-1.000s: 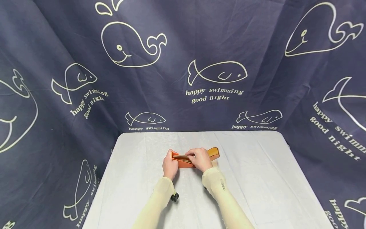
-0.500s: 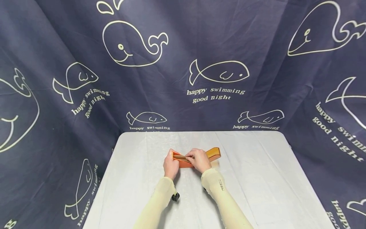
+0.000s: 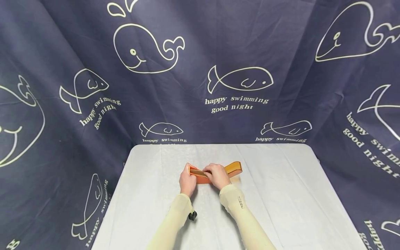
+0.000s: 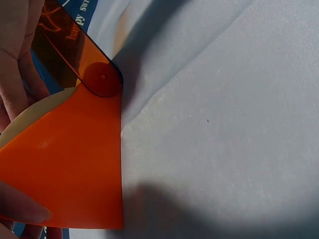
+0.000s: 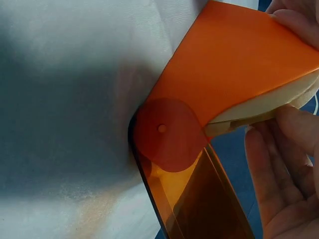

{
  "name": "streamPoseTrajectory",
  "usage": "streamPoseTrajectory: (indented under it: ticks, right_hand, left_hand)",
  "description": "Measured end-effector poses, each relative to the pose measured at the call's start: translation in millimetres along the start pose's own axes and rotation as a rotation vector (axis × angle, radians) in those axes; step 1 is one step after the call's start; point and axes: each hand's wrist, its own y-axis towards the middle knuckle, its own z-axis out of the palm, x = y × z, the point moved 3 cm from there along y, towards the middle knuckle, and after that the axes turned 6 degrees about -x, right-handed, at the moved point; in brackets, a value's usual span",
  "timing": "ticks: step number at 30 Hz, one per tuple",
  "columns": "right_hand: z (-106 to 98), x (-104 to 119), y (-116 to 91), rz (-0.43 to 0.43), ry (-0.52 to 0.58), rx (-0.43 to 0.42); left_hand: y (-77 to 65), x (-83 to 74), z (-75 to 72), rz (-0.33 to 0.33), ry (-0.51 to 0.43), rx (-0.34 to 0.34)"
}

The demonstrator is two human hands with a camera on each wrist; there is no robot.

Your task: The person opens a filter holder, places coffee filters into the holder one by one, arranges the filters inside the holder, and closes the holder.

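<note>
An orange holder (image 3: 203, 180) with a see-through amber lid (image 3: 233, 168) is held over the table. The lid is swung back to the right on its round hinge (image 5: 169, 134). My left hand (image 3: 187, 181) grips the holder's left end, thumb on the near face. Inside is a stack of thin tan sheets with curved edges, like paper coffee filters (image 5: 264, 105), showing along the opening. My right hand (image 3: 218, 176) pinches their edge between thumb and fingers, as the right wrist view shows. How many sheets it pinches I cannot tell.
The table (image 3: 275, 194) has a pale grey cover with creases. A dark blue curtain (image 3: 193, 118) with white whales and fish surrounds it at the back and sides. A small black object (image 3: 192, 215) hangs by the left cuff.
My right hand stays at the opening, its fingers shifting slightly on the tan filters. The filters lie a little differently in the opening. The left hand keeps its grip on the holder.
</note>
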Motion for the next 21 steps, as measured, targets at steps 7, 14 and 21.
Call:
streamPoseTrajectory:
  ticks: [7, 14, 21]
  right_hand:
    - [3.6, -2.7, -0.5, 0.016, -0.016, 0.017]
    - [0.1, -1.8, -1.1, 0.004, -0.036, 0.018]
    - [-10.6, 2.5, -0.3, 0.009, -0.056, 0.012]
  left_hand:
    - [-0.8, 0.5, 1.1, -0.005, -0.005, -0.005]
    - [-1.1, -0.4, 1.1, -0.001, -0.008, -0.003]
    - [-0.6, -0.1, 0.9, 0.01, -0.001, -0.017]
